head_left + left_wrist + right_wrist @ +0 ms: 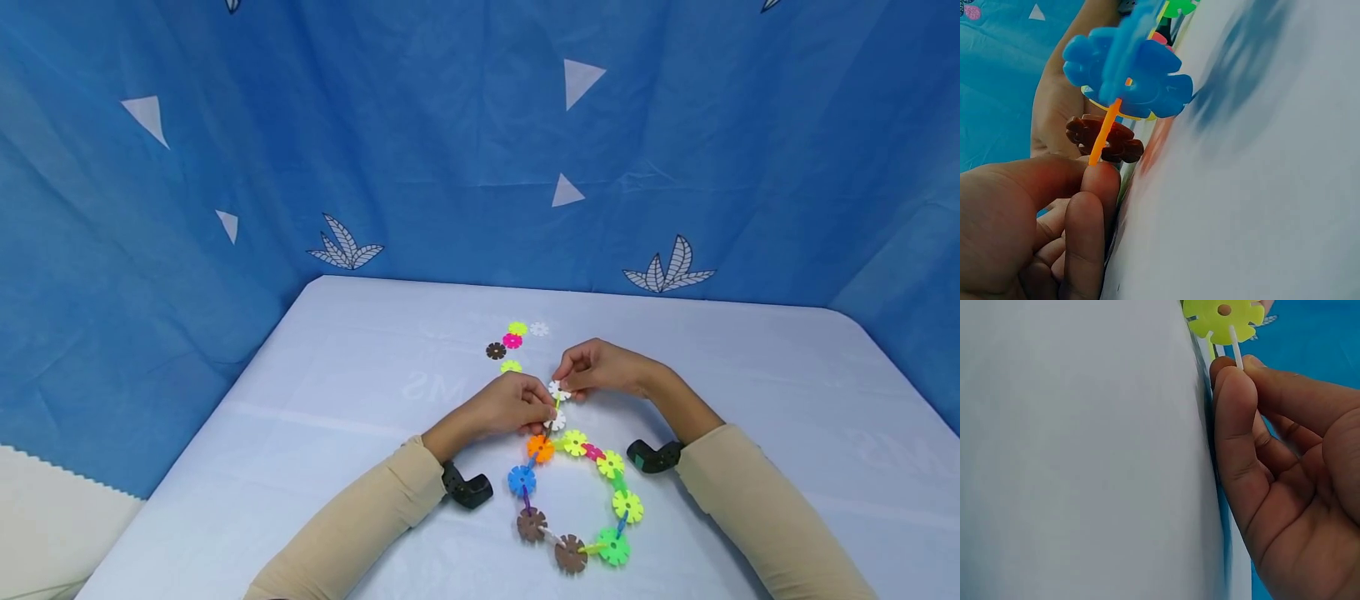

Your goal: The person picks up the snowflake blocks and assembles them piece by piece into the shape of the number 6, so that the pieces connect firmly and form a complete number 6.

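Slotted plastic snowflake discs are joined into a ring, with a short tail running up from its orange disc [540,448]. My left hand [513,404] pinches this chain by the tail, at the lower white disc [557,420]. Just beyond, my right hand [606,367] holds the white end disc [557,390] between thumb and fingers. Seen edge-on in the right wrist view, that white disc meets a yellow disc [1224,319] at a slot. A blue disc [1141,78] and a brown disc [1104,137] show near the left fingertips. The fingers partly cover the joints.
Loose discs lie on the white table [360,333] beyond the hands: a brown one [496,351], a pink one [512,341], a white one [539,329] and yellow ones [511,366]. A blue patterned curtain [465,167] hangs behind. Black wrist devices [468,492] sit by both sleeves.
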`<control>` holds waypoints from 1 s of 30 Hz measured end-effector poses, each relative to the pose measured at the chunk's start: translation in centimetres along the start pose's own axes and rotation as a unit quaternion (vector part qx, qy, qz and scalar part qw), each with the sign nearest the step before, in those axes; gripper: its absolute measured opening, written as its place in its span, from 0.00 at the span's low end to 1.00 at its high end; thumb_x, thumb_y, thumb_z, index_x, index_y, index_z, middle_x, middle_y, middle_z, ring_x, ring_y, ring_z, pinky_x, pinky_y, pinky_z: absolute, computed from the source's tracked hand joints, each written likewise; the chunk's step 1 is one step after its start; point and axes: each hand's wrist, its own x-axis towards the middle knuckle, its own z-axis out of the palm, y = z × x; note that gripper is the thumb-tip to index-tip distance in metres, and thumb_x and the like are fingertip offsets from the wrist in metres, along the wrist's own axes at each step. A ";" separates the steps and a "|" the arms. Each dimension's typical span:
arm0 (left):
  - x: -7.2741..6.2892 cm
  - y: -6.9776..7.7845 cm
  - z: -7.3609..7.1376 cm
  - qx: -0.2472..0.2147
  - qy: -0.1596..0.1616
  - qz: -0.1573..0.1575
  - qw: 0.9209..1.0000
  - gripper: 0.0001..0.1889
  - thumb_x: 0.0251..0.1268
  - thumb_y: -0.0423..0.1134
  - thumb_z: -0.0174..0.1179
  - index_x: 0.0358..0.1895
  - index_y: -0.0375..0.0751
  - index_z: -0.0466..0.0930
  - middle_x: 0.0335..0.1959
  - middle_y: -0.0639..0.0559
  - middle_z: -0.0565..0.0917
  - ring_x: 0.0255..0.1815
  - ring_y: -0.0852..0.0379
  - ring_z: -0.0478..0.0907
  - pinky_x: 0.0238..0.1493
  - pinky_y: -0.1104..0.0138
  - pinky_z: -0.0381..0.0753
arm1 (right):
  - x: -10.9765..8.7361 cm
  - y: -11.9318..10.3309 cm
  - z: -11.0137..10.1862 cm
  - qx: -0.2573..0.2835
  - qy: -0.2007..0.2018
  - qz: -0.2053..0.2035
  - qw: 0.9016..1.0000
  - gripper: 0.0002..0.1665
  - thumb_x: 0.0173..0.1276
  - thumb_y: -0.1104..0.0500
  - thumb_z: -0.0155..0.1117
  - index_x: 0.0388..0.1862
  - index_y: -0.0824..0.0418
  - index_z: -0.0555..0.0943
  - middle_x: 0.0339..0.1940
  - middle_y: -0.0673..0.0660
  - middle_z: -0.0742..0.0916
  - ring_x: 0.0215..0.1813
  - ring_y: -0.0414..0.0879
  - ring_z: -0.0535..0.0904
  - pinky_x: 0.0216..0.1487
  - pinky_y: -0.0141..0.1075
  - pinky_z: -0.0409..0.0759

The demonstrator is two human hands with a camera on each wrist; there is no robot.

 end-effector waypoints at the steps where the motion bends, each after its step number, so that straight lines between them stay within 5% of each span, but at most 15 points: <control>1: 0.0 -0.1 0.0 0.000 -0.001 0.001 1.000 0.03 0.68 0.35 0.67 0.39 0.40 0.84 0.24 0.48 0.84 0.21 0.58 0.78 0.24 0.72 0.78 | 0.0 0.0 0.0 0.000 0.002 0.001 1.000 0.09 0.71 0.67 0.65 0.46 0.73 0.83 0.34 0.60 0.87 0.31 0.48 0.81 0.42 0.37 0.84; 6: 0.2 -0.1 -0.2 0.000 -0.002 0.002 1.000 0.03 0.68 0.36 0.67 0.38 0.41 0.84 0.24 0.48 0.84 0.21 0.58 0.78 0.25 0.71 0.78 | 0.0 -0.1 -0.1 -0.017 0.000 0.012 1.000 0.09 0.71 0.66 0.65 0.47 0.69 0.83 0.36 0.60 0.86 0.34 0.49 0.81 0.43 0.38 0.85; 15: 0.1 -0.1 0.0 -0.001 -0.005 0.001 1.000 0.03 0.68 0.36 0.67 0.39 0.41 0.85 0.24 0.49 0.84 0.21 0.58 0.78 0.25 0.72 0.78 | 0.8 -1.2 -1.8 -0.129 0.037 0.022 0.991 0.14 0.76 0.61 0.61 0.56 0.64 0.81 0.36 0.60 0.84 0.34 0.51 0.80 0.40 0.38 0.83; 20: 0.0 -0.2 -0.2 -0.004 -0.004 0.000 1.000 0.03 0.68 0.36 0.68 0.39 0.41 0.85 0.24 0.48 0.84 0.21 0.58 0.78 0.25 0.72 0.79 | 3.0 -2.6 -2.3 -0.257 0.070 0.020 0.964 0.23 0.75 0.61 0.62 0.67 0.61 0.76 0.41 0.60 0.82 0.32 0.50 0.77 0.36 0.39 0.80; 24: 0.0 -0.2 -0.2 -0.003 -0.004 -0.003 1.000 0.03 0.68 0.37 0.68 0.39 0.42 0.84 0.25 0.48 0.84 0.22 0.58 0.79 0.27 0.71 0.80 | 4.7 -3.4 -2.3 -0.331 0.087 0.036 0.939 0.29 0.76 0.59 0.61 0.74 0.59 0.71 0.47 0.60 0.82 0.40 0.51 0.76 0.44 0.43 0.79; 30: 0.1 -0.1 -0.2 0.001 -0.008 -0.010 1.000 0.04 0.68 0.37 0.68 0.40 0.42 0.84 0.26 0.49 0.84 0.22 0.58 0.79 0.29 0.70 0.81 | 5.6 -3.3 -2.3 -0.373 0.107 0.039 0.921 0.20 0.77 0.59 0.61 0.65 0.56 0.78 0.45 0.60 0.82 0.46 0.52 0.75 0.52 0.47 0.76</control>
